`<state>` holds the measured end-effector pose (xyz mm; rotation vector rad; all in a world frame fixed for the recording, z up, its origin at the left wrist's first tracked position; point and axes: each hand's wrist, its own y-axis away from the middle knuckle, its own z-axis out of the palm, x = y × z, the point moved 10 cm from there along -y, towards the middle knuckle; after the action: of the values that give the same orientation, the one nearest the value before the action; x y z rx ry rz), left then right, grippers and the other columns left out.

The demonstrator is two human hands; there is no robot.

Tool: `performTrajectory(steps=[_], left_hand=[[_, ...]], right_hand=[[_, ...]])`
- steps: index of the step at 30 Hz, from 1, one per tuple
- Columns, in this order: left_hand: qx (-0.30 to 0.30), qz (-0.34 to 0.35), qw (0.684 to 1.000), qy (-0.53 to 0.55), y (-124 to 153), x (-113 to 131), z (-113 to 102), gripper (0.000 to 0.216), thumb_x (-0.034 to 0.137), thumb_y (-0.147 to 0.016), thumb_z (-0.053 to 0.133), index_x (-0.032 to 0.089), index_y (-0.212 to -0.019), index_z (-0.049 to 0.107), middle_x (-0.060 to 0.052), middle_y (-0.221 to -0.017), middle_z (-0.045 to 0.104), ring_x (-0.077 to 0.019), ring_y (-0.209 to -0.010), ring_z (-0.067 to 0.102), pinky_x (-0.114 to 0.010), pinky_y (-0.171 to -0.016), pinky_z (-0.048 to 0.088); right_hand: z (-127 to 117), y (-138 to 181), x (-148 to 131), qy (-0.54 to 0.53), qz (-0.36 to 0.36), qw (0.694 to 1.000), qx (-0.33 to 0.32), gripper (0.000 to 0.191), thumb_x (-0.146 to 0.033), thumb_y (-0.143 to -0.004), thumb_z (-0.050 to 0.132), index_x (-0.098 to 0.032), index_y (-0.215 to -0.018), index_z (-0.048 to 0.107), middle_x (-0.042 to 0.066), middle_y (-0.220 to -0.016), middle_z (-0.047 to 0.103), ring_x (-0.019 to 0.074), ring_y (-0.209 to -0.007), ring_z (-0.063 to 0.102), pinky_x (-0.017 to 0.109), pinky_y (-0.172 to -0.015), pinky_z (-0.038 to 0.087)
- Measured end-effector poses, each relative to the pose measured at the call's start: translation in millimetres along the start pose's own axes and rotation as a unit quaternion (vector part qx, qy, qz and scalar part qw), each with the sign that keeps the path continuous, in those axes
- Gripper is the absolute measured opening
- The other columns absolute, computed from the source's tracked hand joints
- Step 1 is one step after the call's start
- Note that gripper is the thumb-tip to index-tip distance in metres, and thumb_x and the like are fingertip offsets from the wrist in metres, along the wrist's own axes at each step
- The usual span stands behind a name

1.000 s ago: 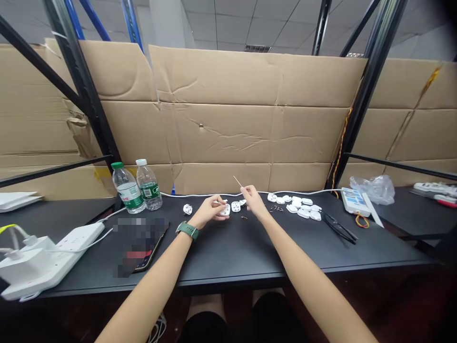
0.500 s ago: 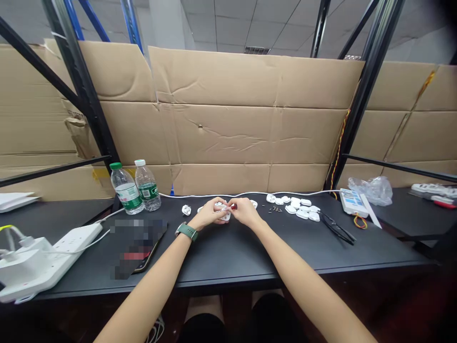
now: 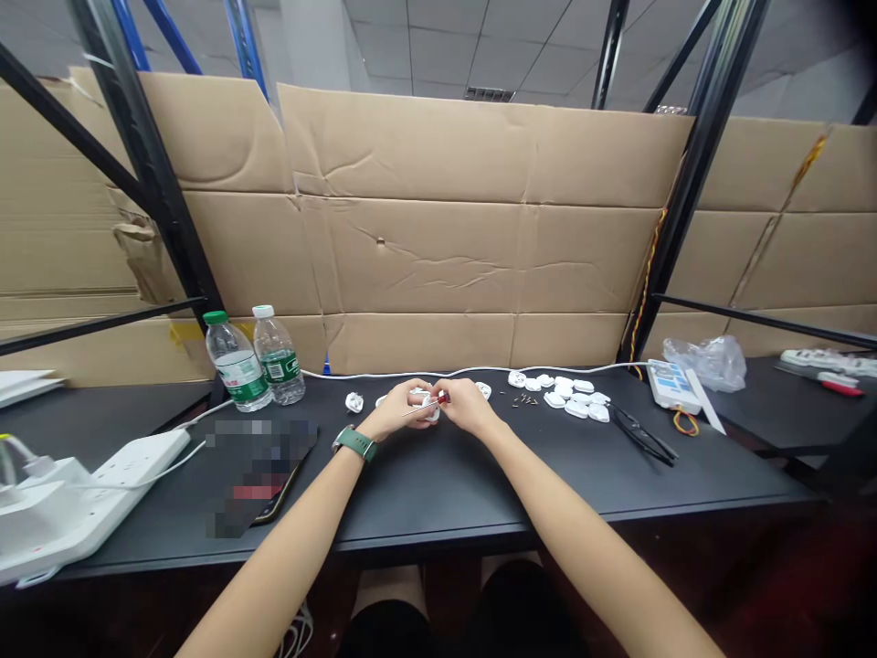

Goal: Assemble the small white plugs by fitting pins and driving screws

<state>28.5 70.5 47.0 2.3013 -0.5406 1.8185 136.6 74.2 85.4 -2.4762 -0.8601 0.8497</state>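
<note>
My left hand (image 3: 396,410), with a green watch (image 3: 356,443) on its wrist, is closed around a small white plastic part (image 3: 430,413), largely covered by the fingers. Between the fingers of my right hand (image 3: 467,406) is a screwdriver (image 3: 443,397) with a dark red handle. Its thin shaft points left, across the white part and the left fingers. Just beyond the right hand another white piece (image 3: 484,391) peeks out. On the left lies a loose white part (image 3: 354,402) with inner structure showing.
Several white covers (image 3: 576,408) lie to the right, beside small screws (image 3: 526,400) and black tweezers (image 3: 644,435). Two water bottles (image 3: 238,366), a phone (image 3: 278,498) and a power strip (image 3: 130,466) occupy the left. Cardboard (image 3: 417,256) walls the back. A white box (image 3: 675,387) stands far right.
The screwdriver's shaft has swung to slant down-left over the left fingers, out from the white part. Both hands stay in nearly the same place; the view has shifted slightly.
</note>
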Motion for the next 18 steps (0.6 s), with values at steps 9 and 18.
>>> performTrajectory(steps=[9,18], left_hand=[[0.001,-0.016,1.0,-0.001,1.0,-2.0,1.0,0.06,0.05,-0.068,0.086,0.019,-0.108,0.054,-0.008,-0.093,0.076,-0.0258,-0.087,0.076,-0.036,-0.075,0.062],[0.0,-0.044,0.999,0.01,4.7,-1.2,4.0,0.063,0.05,-0.064,0.088,0.019,-0.108,0.054,-0.01,-0.096,0.075,-0.0293,-0.086,0.076,-0.038,-0.072,0.062]], right_hand=[[2.1,-0.4,1.4,-0.027,-0.021,0.999,0.0,0.025,-0.006,-0.077,0.066,-0.023,-0.092,0.078,0.002,-0.081,0.075,0.0162,-0.072,0.067,0.024,-0.067,0.043],[2.3,-0.6,1.9,-0.038,-0.036,0.999,-0.008,0.021,-0.009,-0.08,0.066,-0.024,-0.09,0.077,0.003,-0.083,0.075,0.0174,-0.075,0.066,0.027,-0.071,0.043]])
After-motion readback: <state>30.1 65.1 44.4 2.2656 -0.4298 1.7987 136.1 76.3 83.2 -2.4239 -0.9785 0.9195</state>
